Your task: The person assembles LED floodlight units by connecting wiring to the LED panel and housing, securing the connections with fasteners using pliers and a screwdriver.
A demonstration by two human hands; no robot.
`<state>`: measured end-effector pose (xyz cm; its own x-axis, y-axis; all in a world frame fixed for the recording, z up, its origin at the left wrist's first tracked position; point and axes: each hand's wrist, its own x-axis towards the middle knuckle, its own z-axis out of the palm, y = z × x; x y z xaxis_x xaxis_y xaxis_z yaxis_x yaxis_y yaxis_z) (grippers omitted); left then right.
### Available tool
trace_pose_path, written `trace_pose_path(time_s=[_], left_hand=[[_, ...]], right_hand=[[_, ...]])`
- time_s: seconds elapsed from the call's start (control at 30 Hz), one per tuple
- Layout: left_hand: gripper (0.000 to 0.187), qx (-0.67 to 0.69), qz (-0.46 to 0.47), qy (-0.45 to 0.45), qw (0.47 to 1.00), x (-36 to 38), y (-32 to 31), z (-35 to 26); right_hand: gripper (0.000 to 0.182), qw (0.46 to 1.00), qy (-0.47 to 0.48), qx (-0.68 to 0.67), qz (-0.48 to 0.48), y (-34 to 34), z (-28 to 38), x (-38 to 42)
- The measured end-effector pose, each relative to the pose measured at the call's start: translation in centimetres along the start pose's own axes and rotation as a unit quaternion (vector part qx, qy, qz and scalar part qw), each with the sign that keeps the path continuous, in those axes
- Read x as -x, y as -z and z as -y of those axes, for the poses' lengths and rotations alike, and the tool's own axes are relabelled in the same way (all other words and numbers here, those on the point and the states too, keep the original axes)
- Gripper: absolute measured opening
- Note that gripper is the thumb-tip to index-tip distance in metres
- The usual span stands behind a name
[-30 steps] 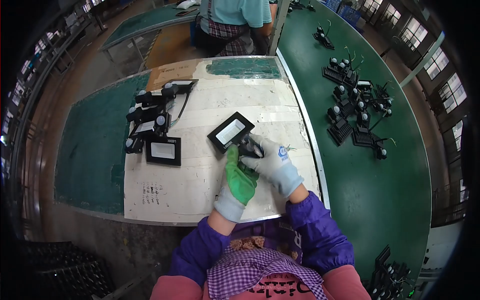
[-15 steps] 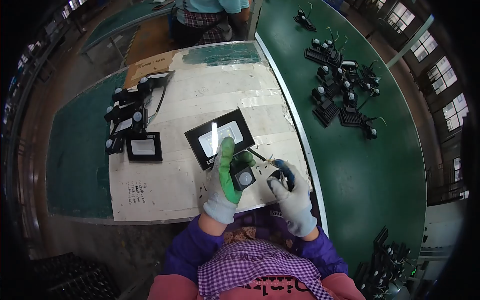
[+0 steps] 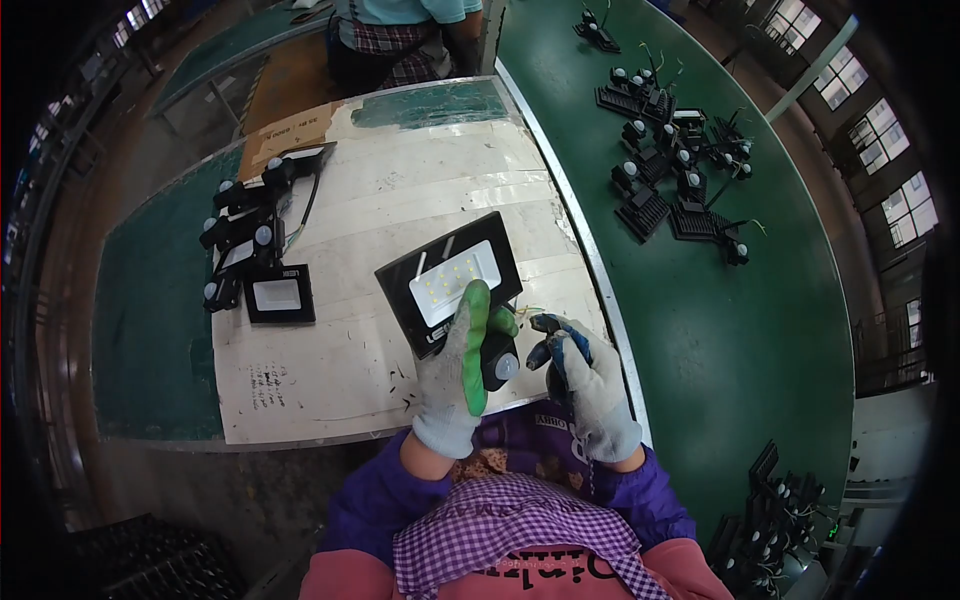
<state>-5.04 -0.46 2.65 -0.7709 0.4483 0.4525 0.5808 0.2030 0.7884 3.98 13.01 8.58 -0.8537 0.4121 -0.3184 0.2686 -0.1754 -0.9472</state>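
Note:
My left hand [image 3: 458, 370], in a white glove with green on the thumb and fingers, grips a black LED floodlight [image 3: 455, 278]. Its lit-faced panel is tilted up toward me, thumb across the lower edge. Below the panel, beside my fingers, sits its motion sensor [image 3: 503, 367] with a round white lens. Thin coloured wires [image 3: 530, 310] stick out to the right of it. Close to the wires is my right hand [image 3: 595, 385], its glove white with dark blue fingertips. Those fingers are curled around a dark object that I cannot make out.
Several sensor floodlights [image 3: 245, 235] lie at the board's left, with another floodlight [image 3: 280, 295] nearer. Black scraps [image 3: 402, 390] dot the white board [image 3: 340, 360]. More lights [image 3: 660, 160] rest on the green bench [image 3: 700, 350] to the right. A person [image 3: 400, 40] is at the far side.
The floodlight has turned and shifted slightly right and up, its sensor now tilted more to the right. My right hand has come off the cable, and its fingers have drawn together.

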Motion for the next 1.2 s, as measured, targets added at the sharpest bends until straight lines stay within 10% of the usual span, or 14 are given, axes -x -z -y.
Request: trace_pose_path(time_s=[0.1, 0.2, 0.3, 0.4, 0.53, 1.2], left_hand=[[0.042, 0.195, 0.028, 0.104, 0.975, -0.6, 0.8, -1.3], [0.039, 0.529, 0.061, 0.369, 0.762, -2.2, 2.8, -3.3], [0.034, 0.543, 0.061, 0.417, 0.727, -2.6, 3.8, -5.0], [0.041, 0.408, 0.117, 0.357, 0.832, -0.6, 3.5, -3.2], [0.041, 0.527, 0.13, 0.397, 0.74, -0.6, 4.1, -3.6], [0.032, 0.477, 0.298, 0.449, 0.695, -0.3, 3.6, -5.6]], right_hand=[[0.031, 0.998, -0.004, -0.011, -0.055, 0.0, 0.6, 0.2], [0.029, 0.994, 0.046, 0.007, -0.096, 1.0, 2.6, 0.9], [0.029, 0.962, 0.185, 0.155, -0.123, 2.1, 2.6, 1.0], [0.028, 0.942, 0.216, 0.216, -0.138, 2.0, 2.8, 1.0], [0.028, 0.9, 0.257, 0.316, -0.154, 1.4, 3.4, 1.3], [0.026, 0.789, 0.354, 0.497, -0.065, 1.2, 2.1, 1.4]])
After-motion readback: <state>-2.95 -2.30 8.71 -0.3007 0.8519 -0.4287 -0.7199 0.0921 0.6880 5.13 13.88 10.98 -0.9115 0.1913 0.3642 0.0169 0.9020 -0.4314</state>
